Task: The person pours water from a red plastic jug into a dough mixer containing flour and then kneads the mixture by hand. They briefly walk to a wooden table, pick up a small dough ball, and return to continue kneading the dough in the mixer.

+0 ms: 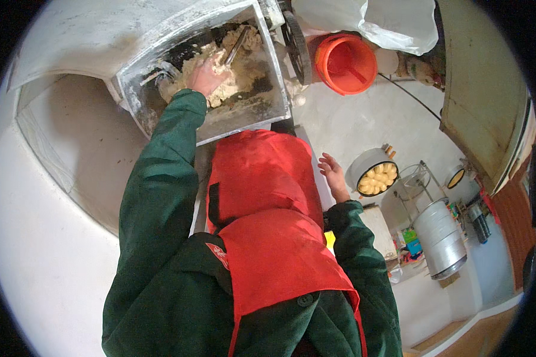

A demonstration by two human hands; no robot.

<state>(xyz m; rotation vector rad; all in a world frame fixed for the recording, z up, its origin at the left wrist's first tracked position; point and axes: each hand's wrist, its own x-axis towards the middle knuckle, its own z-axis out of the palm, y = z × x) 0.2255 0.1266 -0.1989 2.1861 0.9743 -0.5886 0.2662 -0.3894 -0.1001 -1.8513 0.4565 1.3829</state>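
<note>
My left hand (209, 76) reaches down into a metal mixing trough (245, 129). Its fingers are sunk into pale, crumbly dough (225, 89), which clings to them and partly hides them. A metal mixer bar (237, 46) slants up out of the dough just beyond these fingers. Another dough-smeared mixing arm (163, 73) shows on the trough's left side. My right hand (332, 173) hangs free beside my red apron (268, 178), its fingers apart and nothing in them. To its right stands a round pot (362, 163) filled with pale yellow, rounded pieces (377, 179).
A dark wheel (296, 47) flanks the trough's right side, and an orange-red bucket (346, 64) stands past it. White plastic sheeting (397, 22) covers something behind the bucket. Farther right are a tall metal cylinder (440, 236) and a large tan panel (482, 89). A white wall (40, 192) rises left.
</note>
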